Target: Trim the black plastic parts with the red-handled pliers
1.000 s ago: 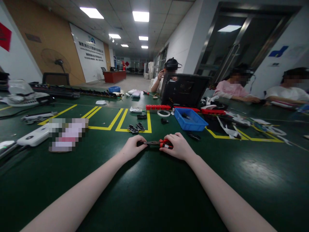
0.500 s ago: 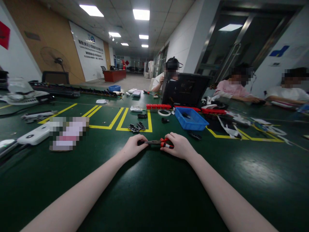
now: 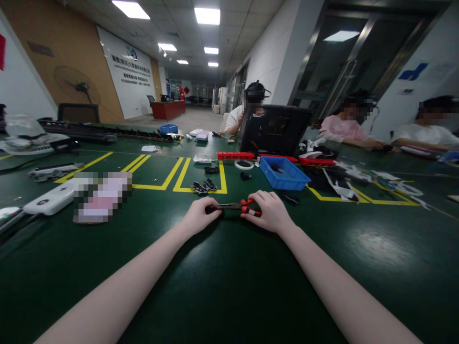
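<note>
My right hand is wrapped round the red and black handles of a pair of needle-nose pliers. The jaws point left, and the handles stand somewhat apart. My left hand is closed, thumb against fingers, on a small black part at the tip of the pliers. Fingers cover most of that part, so its shape and the jaws' exact contact are hidden. Just beyond the hands, several black plastic pieces lie within yellow tape lines on the green table.
A blue bin with dark parts inside stands beyond my right hand, near a white tape roll. A white power strip lies at left. A large black case and red strips are farther back. Other people sit across the table.
My right hand has shifted slightly right and up, and the pliers' handles are spread a bit wider. My left hand keeps its grip almost in place. The view has tilted slightly.
</note>
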A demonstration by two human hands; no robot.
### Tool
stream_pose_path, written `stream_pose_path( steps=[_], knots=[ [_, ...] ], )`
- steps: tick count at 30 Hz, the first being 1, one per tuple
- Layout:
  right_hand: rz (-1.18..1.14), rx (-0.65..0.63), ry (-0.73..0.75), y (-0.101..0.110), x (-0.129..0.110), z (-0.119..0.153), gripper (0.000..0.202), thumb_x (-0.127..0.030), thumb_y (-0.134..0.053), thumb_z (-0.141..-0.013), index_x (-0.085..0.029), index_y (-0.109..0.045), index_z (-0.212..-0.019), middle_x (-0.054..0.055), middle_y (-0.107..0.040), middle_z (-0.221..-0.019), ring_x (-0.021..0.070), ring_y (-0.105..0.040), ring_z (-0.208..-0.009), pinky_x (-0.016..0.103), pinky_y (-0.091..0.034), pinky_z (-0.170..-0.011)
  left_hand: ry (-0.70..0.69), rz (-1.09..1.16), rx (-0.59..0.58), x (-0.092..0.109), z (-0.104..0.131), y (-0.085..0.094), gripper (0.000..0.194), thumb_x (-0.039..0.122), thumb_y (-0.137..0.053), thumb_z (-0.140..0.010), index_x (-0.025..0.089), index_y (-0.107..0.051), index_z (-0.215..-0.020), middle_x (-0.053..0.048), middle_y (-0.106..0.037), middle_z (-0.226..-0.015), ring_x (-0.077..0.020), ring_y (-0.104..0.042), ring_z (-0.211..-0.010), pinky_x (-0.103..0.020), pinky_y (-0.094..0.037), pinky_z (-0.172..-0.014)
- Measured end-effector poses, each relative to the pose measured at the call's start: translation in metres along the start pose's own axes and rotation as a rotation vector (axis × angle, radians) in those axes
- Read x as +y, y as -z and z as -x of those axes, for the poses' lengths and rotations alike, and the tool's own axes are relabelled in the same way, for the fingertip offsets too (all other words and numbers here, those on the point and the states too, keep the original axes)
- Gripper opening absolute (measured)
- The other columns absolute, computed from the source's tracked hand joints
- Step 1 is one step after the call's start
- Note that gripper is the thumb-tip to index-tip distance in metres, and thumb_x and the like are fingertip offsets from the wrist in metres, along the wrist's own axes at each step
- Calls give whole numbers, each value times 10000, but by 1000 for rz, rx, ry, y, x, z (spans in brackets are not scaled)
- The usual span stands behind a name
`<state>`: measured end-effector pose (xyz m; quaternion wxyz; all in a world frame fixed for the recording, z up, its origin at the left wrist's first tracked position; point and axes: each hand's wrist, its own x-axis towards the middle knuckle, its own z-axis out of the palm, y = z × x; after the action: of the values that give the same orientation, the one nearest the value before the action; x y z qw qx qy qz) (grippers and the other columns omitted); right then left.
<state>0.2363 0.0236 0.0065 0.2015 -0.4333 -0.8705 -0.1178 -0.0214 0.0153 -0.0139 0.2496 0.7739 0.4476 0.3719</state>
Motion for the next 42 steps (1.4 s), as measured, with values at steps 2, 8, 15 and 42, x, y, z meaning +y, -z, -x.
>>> stream_pose_path(
  steps=[2, 8, 15, 42],
  knots=[
    [2, 12, -10, 0, 0, 0, 498, -636, -536, -821, -179, -573, -1016, 104, -621, -986, 257, -558, -892, 370, -360, -776, -5, -2, 0, 0, 0, 0, 106, 267, -622, -830, 179, -681, -822, -18, -670, -824, -196, -611, -789, -311, -477, -735],
    [-28, 15, -30, 0, 3, 1, 484, -618, -568, -809, -178, -573, -1011, 96, -625, -974, 251, -568, -888, 360, -374, -765, -35, -2, 2, -2, 0, 0, 101, 249, -619, -840, 181, -689, -818, -22, -675, -840, -193, -617, -803, -311, -479, -748],
    [-50, 8, -4, -1, 4, 2, 475, -614, -569, -817, -181, -567, -1011, 93, -630, -1011, 251, -569, -931, 370, -360, -823, -61, -4, 40, -6, -1, 0, 91, 220, -615, -836, 168, -681, -802, -52, -648, -912, -202, -616, -877, -320, -488, -799],
    [-31, -92, -9, -2, 3, 1, 449, -632, -556, -810, -200, -611, -920, 56, -645, -866, 191, -556, -731, 340, -331, -732, -88, -160, -87, 4, 7, 4, 239, 300, -679, -793, 187, -641, -1000, -68, -636, -1003, -245, -610, -920, -373, -494, -833]
  ],
)
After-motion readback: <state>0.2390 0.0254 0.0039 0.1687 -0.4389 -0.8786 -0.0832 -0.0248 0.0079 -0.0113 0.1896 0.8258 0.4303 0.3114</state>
